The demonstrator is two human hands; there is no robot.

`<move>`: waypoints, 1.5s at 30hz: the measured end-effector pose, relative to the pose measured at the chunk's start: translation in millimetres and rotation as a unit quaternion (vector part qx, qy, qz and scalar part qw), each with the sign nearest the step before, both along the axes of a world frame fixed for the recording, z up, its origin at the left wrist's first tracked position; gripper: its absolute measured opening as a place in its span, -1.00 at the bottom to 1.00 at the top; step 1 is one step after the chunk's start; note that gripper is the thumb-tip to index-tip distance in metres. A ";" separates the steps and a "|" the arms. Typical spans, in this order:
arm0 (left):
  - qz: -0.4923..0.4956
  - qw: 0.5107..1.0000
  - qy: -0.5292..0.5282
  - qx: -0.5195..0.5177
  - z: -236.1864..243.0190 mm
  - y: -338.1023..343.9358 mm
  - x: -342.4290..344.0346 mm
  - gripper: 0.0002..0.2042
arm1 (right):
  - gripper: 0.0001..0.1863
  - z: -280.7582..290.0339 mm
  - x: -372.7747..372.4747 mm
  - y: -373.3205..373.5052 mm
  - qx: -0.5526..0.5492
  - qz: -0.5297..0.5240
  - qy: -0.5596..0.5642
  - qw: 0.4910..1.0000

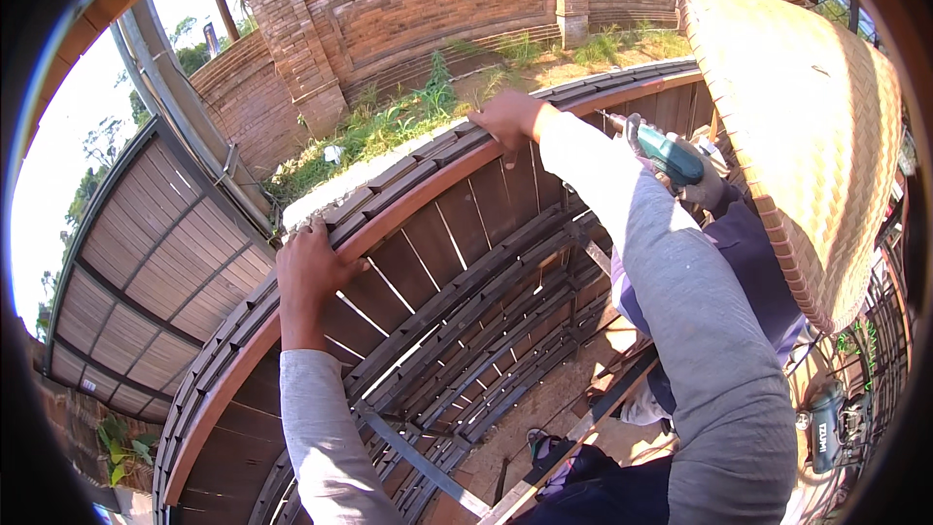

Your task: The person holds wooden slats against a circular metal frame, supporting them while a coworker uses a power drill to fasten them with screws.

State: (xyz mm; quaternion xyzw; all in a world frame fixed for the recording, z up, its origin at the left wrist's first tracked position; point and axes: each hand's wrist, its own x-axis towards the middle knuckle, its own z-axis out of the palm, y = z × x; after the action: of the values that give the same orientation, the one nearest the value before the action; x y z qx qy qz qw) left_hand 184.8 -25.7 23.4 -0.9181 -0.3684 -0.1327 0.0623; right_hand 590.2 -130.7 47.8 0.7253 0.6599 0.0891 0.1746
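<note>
A run of dark upright slats (418, 255) stands before me, with a reddish-brown rail (403, 213) along its top. My left hand (316, 277) grips the top at the left, its fingers over the upper edge and its thumb on the near side. Farther right, my right hand (510, 123) is closed over the same top edge, with the arm stretched out. Just right of my right hand, a co-worker's gloved hand holds a teal power drill (671, 157) with its bit pointing at the slats.
The co-worker's woven hat (802, 136) fills the right side, close to my right arm. Below me run dark metal bars (418, 462). Beyond the slats are weeds (428, 102) and a brick wall (437, 5). A slatted panel (146, 253) stands left; a teal machine (826, 428) lies lower right.
</note>
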 end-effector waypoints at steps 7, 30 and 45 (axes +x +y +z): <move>0.028 0.999 0.030 -0.020 0.0 -0.8 2.8 -0.17 | 0.34 -7.5 7.7 3.9 0.009 0.006 0.010 1.000; 0.015 1.000 0.020 0.006 -0.3 1.8 -2.3 -0.20 | 0.31 -3.1 1.7 4.1 0.012 0.018 0.002 1.000; 0.024 0.999 0.034 -0.006 2.6 -1.7 0.8 -0.14 | 0.15 -0.6 -1.4 -1.3 0.017 0.007 -0.003 1.000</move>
State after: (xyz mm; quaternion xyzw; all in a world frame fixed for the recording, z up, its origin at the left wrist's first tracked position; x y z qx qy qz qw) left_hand 185.6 -27.4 26.0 -0.9131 -0.3890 -0.0980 0.0725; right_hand 588.8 -131.9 47.2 0.7234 0.6628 0.1034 0.1637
